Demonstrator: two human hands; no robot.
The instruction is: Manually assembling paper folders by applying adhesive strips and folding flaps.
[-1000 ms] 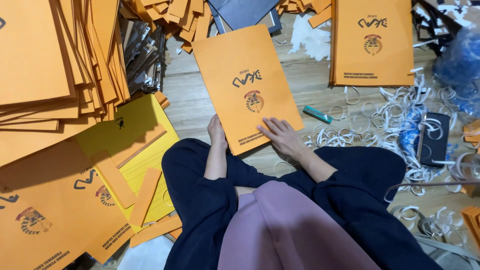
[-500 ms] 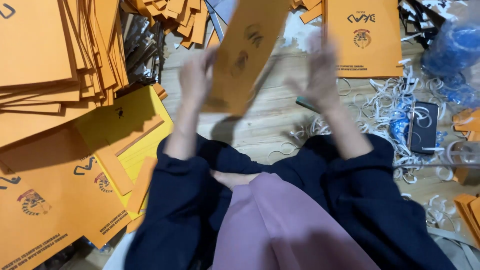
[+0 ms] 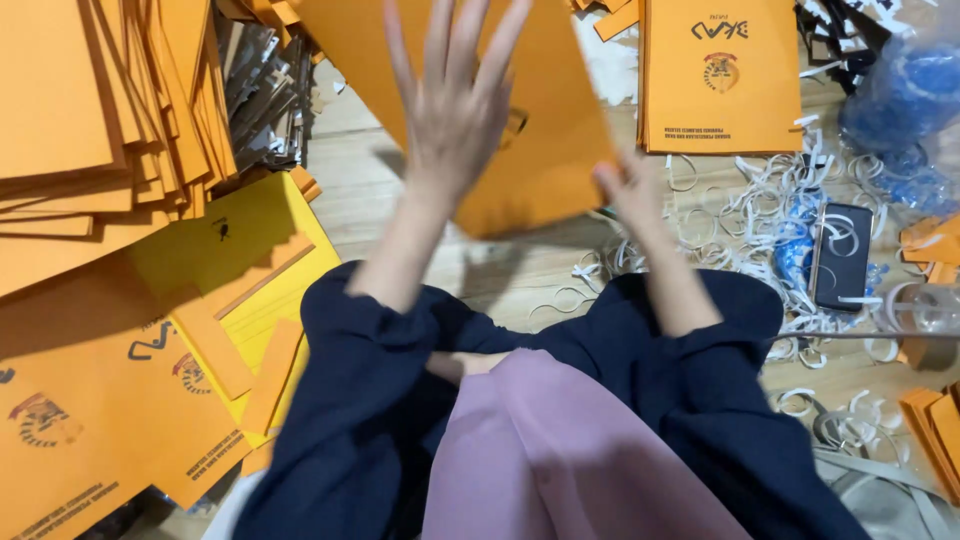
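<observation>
An orange paper bag [image 3: 545, 175] with a dark printed emblem is lifted off the wooden floor and tilted in front of me. My left hand [image 3: 455, 110] is raised with its fingers spread wide, lying flat against the bag's face. My right hand [image 3: 632, 192] grips the bag's lower right edge. Both my arms are in dark blue sleeves, and the picture of the hands is blurred.
Tall piles of orange bags [image 3: 80, 120] fill the left, with flat ones and a yellow sheet [image 3: 230, 250] below. Another orange stack [image 3: 720, 90] lies at top right. White paper strips [image 3: 740, 210], a dark phone [image 3: 842, 255] and a blue plastic bag [image 3: 900, 90] lie to the right.
The bag lay flat on the floor under both hands. It was then lifted and turned upward, and my left hand now spreads open across its face.
</observation>
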